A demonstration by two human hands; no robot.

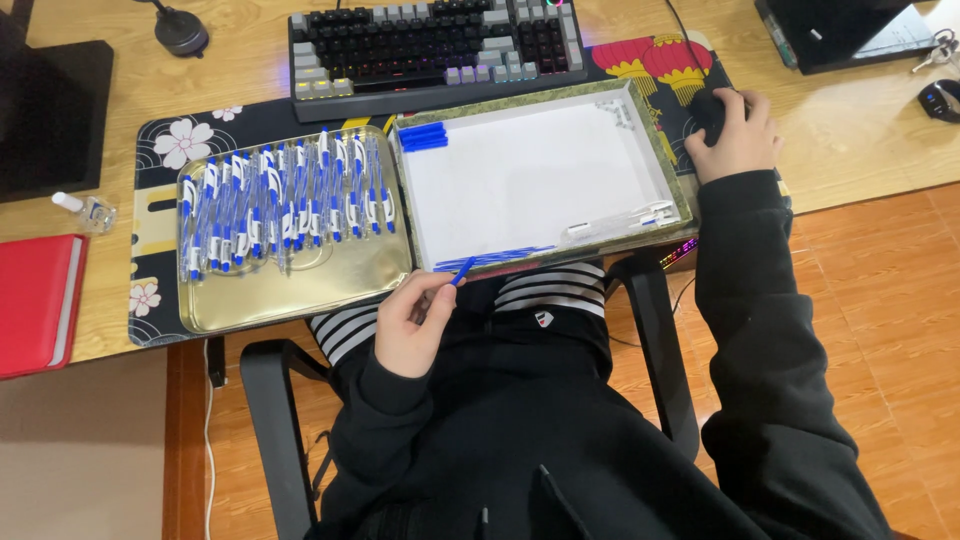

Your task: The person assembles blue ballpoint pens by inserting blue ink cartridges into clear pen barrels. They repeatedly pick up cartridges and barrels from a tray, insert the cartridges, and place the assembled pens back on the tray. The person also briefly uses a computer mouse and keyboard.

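Left hand (412,322): grip closed on a blue pen part (462,269), pinched between thumb and fingers; hand held just below the near edge of the box, over the lap.
Pen part: tilted, its upper tip touching or just short of the box's near rim; cannot tell which.
Right hand (737,135): grip cupped over a dark mouse (706,110) at the right end of the desk mat (160,170).
Box (530,180): shallow, white inside, patterned rim; blue caps (422,136) stacked in far left corner, blue pieces (505,259) lined along near wall, a few clear parts (650,213) at right.
Tray (290,295): gold, just left of box, touching it; rows of blue-and-white pens (285,205) across its far half.
Tabletop (860,150): wood; keyboard (435,45) beyond box, red book (38,300) at far left.
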